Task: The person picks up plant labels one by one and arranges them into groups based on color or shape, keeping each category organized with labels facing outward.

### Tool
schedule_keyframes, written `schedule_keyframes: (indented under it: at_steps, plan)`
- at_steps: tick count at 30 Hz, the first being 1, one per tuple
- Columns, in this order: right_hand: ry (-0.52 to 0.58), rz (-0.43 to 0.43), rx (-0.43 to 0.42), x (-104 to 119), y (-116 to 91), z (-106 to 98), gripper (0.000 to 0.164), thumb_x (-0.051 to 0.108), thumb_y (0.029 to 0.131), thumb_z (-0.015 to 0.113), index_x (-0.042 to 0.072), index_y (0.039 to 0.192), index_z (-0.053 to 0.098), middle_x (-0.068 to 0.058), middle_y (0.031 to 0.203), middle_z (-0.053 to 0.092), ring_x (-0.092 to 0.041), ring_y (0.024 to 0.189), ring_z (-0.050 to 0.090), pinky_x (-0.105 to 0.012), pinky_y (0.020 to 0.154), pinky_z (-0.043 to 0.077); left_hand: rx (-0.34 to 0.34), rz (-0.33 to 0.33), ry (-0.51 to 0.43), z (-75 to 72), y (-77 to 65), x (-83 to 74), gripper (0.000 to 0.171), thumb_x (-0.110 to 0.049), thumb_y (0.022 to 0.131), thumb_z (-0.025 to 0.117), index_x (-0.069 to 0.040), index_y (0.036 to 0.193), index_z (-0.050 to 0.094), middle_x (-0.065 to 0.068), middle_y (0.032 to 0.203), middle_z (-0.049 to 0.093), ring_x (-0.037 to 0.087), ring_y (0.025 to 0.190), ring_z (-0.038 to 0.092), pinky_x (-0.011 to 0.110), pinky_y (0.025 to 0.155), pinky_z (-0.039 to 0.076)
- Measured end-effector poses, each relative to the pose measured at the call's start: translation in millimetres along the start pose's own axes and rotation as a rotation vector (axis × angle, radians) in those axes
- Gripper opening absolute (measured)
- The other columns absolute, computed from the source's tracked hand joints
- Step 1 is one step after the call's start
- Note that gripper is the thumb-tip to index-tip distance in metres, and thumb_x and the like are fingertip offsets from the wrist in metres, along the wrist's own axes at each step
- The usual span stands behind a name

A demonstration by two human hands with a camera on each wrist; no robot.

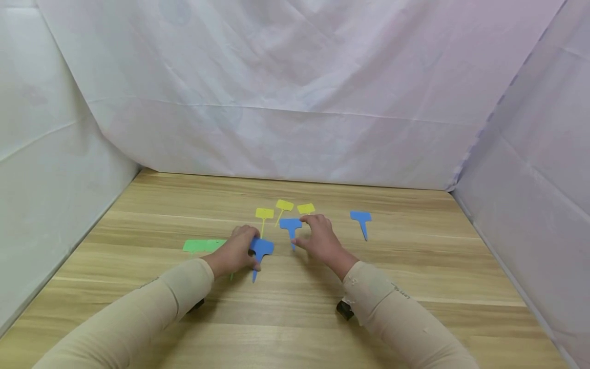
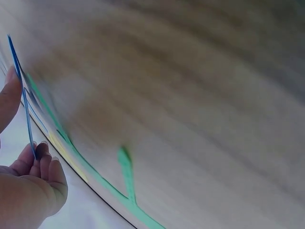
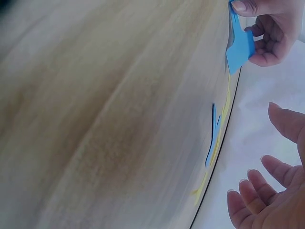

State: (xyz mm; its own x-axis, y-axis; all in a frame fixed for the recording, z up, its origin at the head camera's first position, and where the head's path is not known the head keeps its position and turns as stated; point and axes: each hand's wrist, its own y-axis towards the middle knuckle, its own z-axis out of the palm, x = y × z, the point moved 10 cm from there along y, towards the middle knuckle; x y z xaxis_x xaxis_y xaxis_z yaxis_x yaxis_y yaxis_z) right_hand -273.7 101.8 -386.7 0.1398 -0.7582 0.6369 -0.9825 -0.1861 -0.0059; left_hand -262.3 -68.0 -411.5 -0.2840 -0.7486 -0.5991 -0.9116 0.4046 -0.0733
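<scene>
My left hand (image 1: 237, 251) pinches a blue T-shaped plant label (image 1: 261, 248) between thumb and fingers, its pointed stem tilted down toward me. The left wrist view shows this blue label (image 2: 26, 109) edge-on, and the right wrist view shows its face (image 3: 240, 50). My right hand (image 1: 322, 242) hovers beside a second blue label (image 1: 291, 224) on the table, thumb and fingers spread. In the right wrist view, the right hand (image 3: 276, 191) has a gap between thumb and fingers with nothing in it.
Green plant labels (image 1: 198, 246) lie by the left hand, partly hidden by it. Three yellow labels (image 1: 265, 213) lie farther back. Another blue label (image 1: 361, 217) lies to the right. White cloth (image 1: 295, 138) surrounds the wooden table (image 1: 415, 266) at the back and sides.
</scene>
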Motion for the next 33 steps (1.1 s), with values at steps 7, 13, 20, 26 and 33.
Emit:
schedule_keyframes:
  at_steps: [7, 13, 20, 26, 33]
  plan:
    - [-0.008, -0.015, -0.004, 3.7, 1.5, 1.1, 0.057, 0.024, 0.085, 0.075, 0.005, 0.134, 0.053, -0.017, 0.139, 0.042, -0.034, 0.133, 0.032, -0.048, 0.104, 0.038, 0.002, 0.021, 0.022, 0.6, 0.7, 2.1, 0.064, -0.018, 0.069, 0.088, 0.002, 0.118, 0.052, 0.009, 0.112, 0.053, 0.026, 0.105, 0.04, 0.041, 0.094, 0.04]
    - [-0.01, -0.005, 0.001, 3.9, 0.0, 1.2, 0.057, 0.024, 0.086, 0.075, 0.005, 0.134, 0.052, -0.017, 0.14, 0.041, -0.034, 0.135, 0.03, -0.049, 0.104, 0.038, 0.011, 0.028, 0.044, 1.3, 2.0, 4.1, 0.063, -0.02, 0.069, 0.088, 0.002, 0.117, 0.053, 0.007, 0.108, 0.053, 0.025, 0.103, 0.04, 0.04, 0.092, 0.04]
    - [-0.012, 0.001, -0.005, 3.9, -0.4, 1.2, 0.058, 0.025, 0.085, 0.075, 0.005, 0.134, 0.052, -0.017, 0.14, 0.041, -0.034, 0.134, 0.031, -0.048, 0.104, 0.039, 0.023, 0.046, 0.073, 3.5, 1.1, 3.0, 0.065, -0.025, 0.068, 0.088, 0.003, 0.116, 0.053, 0.01, 0.112, 0.054, 0.026, 0.103, 0.04, 0.041, 0.093, 0.039]
    - [0.007, 0.001, -0.007, 4.5, -0.4, 1.3, 0.058, 0.025, 0.086, 0.075, 0.006, 0.135, 0.052, -0.017, 0.141, 0.04, -0.033, 0.134, 0.031, -0.049, 0.104, 0.038, 0.029, 0.046, 0.091, 4.7, 1.4, 2.6, 0.065, -0.027, 0.068, 0.088, 0.002, 0.115, 0.054, 0.009, 0.11, 0.054, 0.025, 0.101, 0.039, 0.04, 0.093, 0.038]
    - [0.01, 0.017, 0.01, 4.2, 0.6, 4.7, 0.059, 0.027, 0.087, 0.074, 0.008, 0.137, 0.05, -0.015, 0.143, 0.038, -0.032, 0.135, 0.03, -0.049, 0.104, 0.038, 0.041, 0.043, 0.114, 3.0, 0.1, 2.5, 0.062, -0.027, 0.069, 0.088, 0.001, 0.112, 0.056, 0.01, 0.11, 0.054, 0.026, 0.1, 0.039, 0.046, 0.094, 0.037]
